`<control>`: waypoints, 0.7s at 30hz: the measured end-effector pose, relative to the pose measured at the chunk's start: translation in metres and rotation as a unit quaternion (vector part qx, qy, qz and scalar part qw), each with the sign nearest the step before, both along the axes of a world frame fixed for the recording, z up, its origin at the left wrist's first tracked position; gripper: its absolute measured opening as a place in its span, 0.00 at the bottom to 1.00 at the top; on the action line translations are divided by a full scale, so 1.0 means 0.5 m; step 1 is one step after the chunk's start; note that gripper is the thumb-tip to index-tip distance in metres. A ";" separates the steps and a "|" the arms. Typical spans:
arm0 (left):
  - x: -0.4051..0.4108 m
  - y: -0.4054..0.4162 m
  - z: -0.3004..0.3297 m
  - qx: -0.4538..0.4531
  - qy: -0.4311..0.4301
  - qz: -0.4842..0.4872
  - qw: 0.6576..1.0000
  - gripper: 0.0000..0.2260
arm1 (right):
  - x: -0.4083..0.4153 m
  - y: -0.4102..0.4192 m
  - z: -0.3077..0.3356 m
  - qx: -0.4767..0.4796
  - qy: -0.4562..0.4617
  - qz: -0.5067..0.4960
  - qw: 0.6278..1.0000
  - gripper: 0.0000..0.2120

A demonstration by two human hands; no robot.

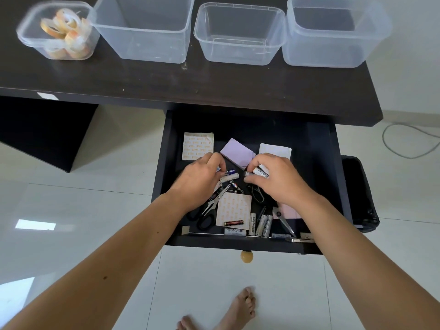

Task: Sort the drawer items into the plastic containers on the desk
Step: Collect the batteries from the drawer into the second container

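Note:
The open dark drawer (319, 148) holds batteries, scissors and paper pads. My left hand (198, 181) is down in it, fingers closed around white batteries (229, 177). My right hand (277, 178) grips other white batteries (261, 172) beside it. More batteries (260, 225) lie at the drawer's front. Black-handled scissors (209, 208) lie under my left wrist; a second pair of scissors (284, 220) lies at the right. Several clear plastic containers stand on the desk: one with tape rolls (60, 32), then three empty ones (145, 29), (239, 34), (333, 32).
Sticky-note pads lie in the drawer: a printed pad (197, 145), a purple pad (237, 152), a white pad (275, 150) and another printed pad (234, 208). A black bin (359, 194) stands right of the drawer. My bare foot (238, 308) is on the white tile floor.

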State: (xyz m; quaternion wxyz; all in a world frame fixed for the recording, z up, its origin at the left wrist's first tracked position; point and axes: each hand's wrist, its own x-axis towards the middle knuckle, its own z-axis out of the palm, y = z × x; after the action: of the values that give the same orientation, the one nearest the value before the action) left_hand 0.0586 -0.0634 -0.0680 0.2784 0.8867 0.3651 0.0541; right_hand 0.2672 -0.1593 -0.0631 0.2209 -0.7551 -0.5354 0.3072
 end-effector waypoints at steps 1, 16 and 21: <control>0.000 0.000 0.002 0.008 0.008 -0.007 1.000 0.05 | 0.001 -0.001 0.000 0.005 0.017 -0.013 1.000 0.08; 0.001 0.008 0.005 -0.015 0.069 0.011 0.997 0.17 | 0.001 -0.003 -0.006 0.011 0.038 0.015 0.999 0.07; 0.001 0.010 -0.008 -0.041 0.025 0.057 0.997 0.11 | -0.005 0.000 -0.002 0.010 0.082 0.017 0.996 0.09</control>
State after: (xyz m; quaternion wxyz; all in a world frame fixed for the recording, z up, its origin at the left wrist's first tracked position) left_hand 0.0589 -0.0583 -0.0722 0.3021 0.8533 0.4237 0.0324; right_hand 0.2648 -0.1592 -0.0643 0.2663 -0.7162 -0.5310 0.3663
